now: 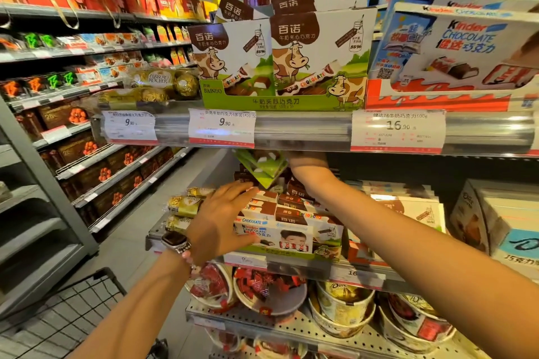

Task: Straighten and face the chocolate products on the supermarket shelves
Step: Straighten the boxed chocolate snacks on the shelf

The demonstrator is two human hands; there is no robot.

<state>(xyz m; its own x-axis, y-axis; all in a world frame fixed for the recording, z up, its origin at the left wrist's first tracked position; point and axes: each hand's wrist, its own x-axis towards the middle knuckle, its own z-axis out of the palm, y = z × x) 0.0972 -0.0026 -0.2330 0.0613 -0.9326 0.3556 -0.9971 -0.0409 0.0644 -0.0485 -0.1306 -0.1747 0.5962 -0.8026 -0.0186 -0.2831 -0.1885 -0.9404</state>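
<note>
On the middle shelf sits a green display tray (291, 255) of brown-and-white Bainuo chocolate bars (288, 208), with a Kinder Chocolate box (280, 234) lying across its front. My left hand (217, 223), fingers straight, presses on the left side of that Kinder box and the bars. My right hand (306, 159) reaches up behind the bars, and the upper shelf rail hides most of it. A green-and-white Bainuo box (262, 167) hangs tilted beside that hand; whether the hand holds it cannot be seen.
The shelf above carries upright Bainuo cartons (318, 58), Kinder cartons (455, 49) and Ferrero Rocher packs (163, 81). Gold-wrapped packs (183, 205) lie left of my left hand. Chocolate tubs (271, 288) fill the shelf below. A black wire basket (73, 309) stands low at the left.
</note>
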